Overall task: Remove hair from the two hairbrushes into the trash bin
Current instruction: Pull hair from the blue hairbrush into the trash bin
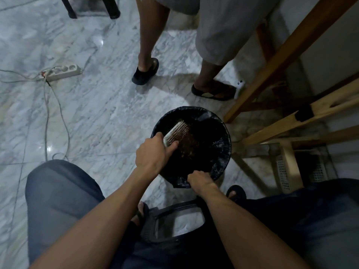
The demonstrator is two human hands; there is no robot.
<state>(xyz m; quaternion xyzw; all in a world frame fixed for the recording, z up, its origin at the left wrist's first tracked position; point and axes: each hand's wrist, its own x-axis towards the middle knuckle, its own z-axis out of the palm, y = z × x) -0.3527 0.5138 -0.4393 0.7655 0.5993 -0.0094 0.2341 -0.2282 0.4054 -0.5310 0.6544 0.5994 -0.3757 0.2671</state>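
A round trash bin [223, 152] lined with a black bag stands on the marble floor in front of my knees. My left hand [151, 154] grips a pale hairbrush [177, 133] and holds it over the bin's left side, bristles facing up and right. A brownish clump of hair [191, 146] lies inside the bin just under the brush. My right hand [200, 180] pinches the near rim of the bin's black bag, fingers closed on it. Only one hairbrush is in view.
Another person's legs in sandals [213, 92] stand just beyond the bin. Wooden furniture legs [272, 74] slant at the right. A white power strip [64, 71] and cables lie on the floor at left. A dark stool [174, 220] sits between my knees.
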